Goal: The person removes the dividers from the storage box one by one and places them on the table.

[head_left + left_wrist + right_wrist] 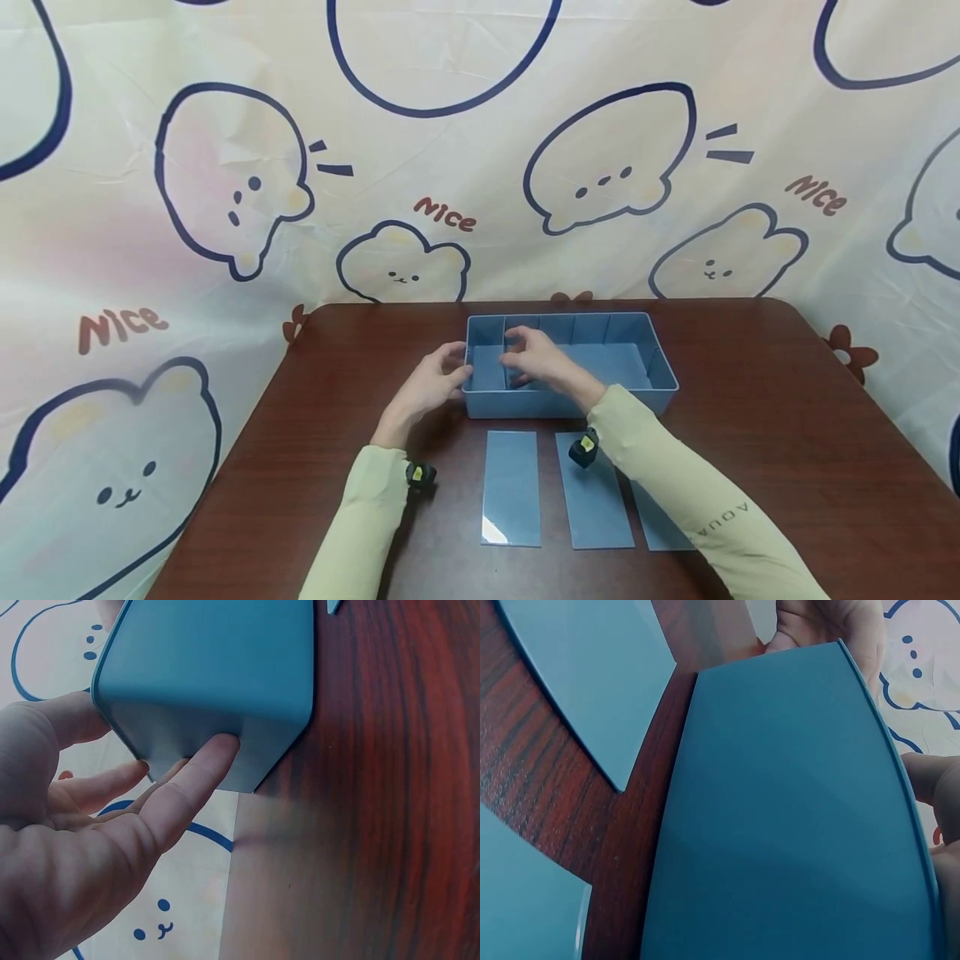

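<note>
A long blue box (pixel 562 405) stands on the table, with an upright blue divider (pixel 505 375) across its left part. My left hand (pixel 431 383) grips the box's left end, thumb at the rim. In the left wrist view, fingertips (pixel 221 746) press the outside of that end wall. My right hand (pixel 543 358) reaches over the front wall into the box and pinches the divider near its top edge. The front wall (pixel 780 802) hides most of that hand in the right wrist view, so the lower fingers are unclear.
Three flat blue panels lie in front of the box: a left one (pixel 512 492), a middle one (pixel 600 508) and a right one (pixel 663 525), partly under my right sleeve. The brown table (pixel 315 467) meets a printed cloth (pixel 480 150) at the back and sides.
</note>
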Available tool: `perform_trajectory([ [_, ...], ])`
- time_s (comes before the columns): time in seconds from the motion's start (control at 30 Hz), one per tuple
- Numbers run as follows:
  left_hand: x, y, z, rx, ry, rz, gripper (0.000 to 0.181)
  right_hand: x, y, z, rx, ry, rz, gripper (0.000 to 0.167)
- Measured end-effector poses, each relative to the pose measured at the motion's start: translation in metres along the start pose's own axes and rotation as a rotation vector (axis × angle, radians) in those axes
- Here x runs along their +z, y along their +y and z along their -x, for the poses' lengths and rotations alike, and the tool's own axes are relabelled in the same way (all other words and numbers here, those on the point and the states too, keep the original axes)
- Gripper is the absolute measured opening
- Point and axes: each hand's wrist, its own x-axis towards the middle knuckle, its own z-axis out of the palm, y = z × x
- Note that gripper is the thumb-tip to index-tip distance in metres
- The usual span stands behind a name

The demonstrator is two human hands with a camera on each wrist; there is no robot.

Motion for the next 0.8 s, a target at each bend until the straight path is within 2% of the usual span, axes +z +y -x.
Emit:
perform_trajectory([
  [0.27, -0.0004, 0.0017, 0.0017, -0.004, -0.005, 0.011, 0.055, 0.0032, -0.0032, 0.003, -0.001, -0.011, 0.035, 0.069],
  [0.8, 0.0004, -0.0005, 0.0001, 0.005, -0.013, 0.02, 0.059, 0.009, -0.0089, 0.0006, 0.018, 0.031, 0.05, 0.065],
])
